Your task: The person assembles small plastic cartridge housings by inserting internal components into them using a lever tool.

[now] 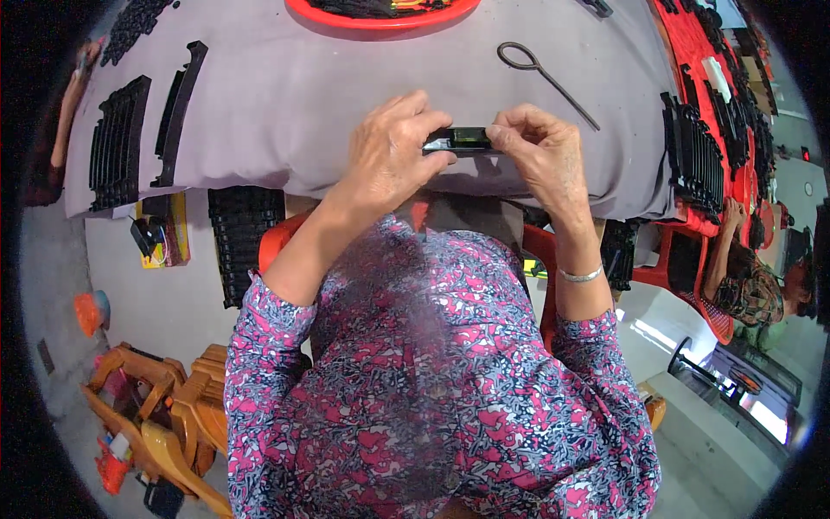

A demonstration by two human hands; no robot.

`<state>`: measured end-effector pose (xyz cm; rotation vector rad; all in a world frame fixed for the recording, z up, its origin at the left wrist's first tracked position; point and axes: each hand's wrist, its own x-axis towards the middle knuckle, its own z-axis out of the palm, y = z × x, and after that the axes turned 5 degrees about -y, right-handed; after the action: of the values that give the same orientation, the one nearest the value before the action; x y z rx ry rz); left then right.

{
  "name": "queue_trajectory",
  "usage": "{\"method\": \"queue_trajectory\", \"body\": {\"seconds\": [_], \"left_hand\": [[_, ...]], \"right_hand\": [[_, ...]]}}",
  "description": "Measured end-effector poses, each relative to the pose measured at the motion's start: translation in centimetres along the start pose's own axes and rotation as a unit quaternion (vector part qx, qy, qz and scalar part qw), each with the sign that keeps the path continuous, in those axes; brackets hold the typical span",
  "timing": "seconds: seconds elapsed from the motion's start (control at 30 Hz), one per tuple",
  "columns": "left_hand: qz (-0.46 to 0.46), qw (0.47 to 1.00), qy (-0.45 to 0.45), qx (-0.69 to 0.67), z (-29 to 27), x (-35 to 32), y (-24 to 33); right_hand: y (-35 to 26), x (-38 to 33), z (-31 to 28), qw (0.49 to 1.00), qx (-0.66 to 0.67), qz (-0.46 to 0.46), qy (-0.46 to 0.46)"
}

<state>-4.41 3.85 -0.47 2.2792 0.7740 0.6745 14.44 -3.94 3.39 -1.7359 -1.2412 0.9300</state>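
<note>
Between my two hands, just above the near part of the cloth-covered table (294,95), is a small glossy black rectangular piece (467,137) with a greenish sheen. My left hand (396,143) grips its left end between thumb and fingers. The right end is pinched by the thumb and fingertips of my right hand (543,151). Past my right hand lies a dark metal rod with a looped end (549,82). A red basin (385,26) holding black parts stands at the far edge of the view.
At the left lie rows of black slotted strips (118,143), a longer black strip (181,112) and a heap of small black pieces (134,30). More black strips (694,156) line the right table edge. A co-worker (752,277) sits at the right, beside a red-covered table (718,104).
</note>
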Motion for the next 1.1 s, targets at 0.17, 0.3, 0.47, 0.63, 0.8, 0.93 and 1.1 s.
{"method": "queue_trajectory", "body": {"seconds": [0.17, 0.3, 0.47, 0.63, 0.8, 0.93, 1.1], "left_hand": [[0.001, 0.999, 0.004, -0.034, 0.2, 0.0, -0.3], [0.016, 0.999, 0.005, -0.043, 0.2, 0.1, -0.3], [0.018, 0.999, 0.005, -0.047, 0.3, -0.1, -0.3], [0.012, 0.998, 0.0, -0.057, 0.3, 0.0, -0.3], [0.012, 0.998, 0.002, -0.059, 0.5, -0.1, -0.2], [0.001, 0.998, 0.006, -0.06, 0.7, -0.3, -0.2], [0.003, 0.998, 0.014, -0.059, 0.9, -0.3, -0.2]], "right_hand": [[0.7, 0.4, -0.9, 0.999, -0.044, 0.01, -0.014], [0.9, 0.4, -0.4, 0.999, -0.046, -0.01, -0.023], [0.1, 0.2, 0.3, 0.995, -0.096, 0.004, -0.017], [-0.7, 0.0, 1.0, 0.984, -0.174, -0.016, 0.026], [-0.6, -0.5, 1.5, 0.979, -0.196, -0.029, 0.054], [-0.6, -0.9, 1.8, 0.974, -0.213, -0.028, 0.079], [0.1, -1.0, 2.3, 0.974, -0.193, -0.06, 0.103]]}}
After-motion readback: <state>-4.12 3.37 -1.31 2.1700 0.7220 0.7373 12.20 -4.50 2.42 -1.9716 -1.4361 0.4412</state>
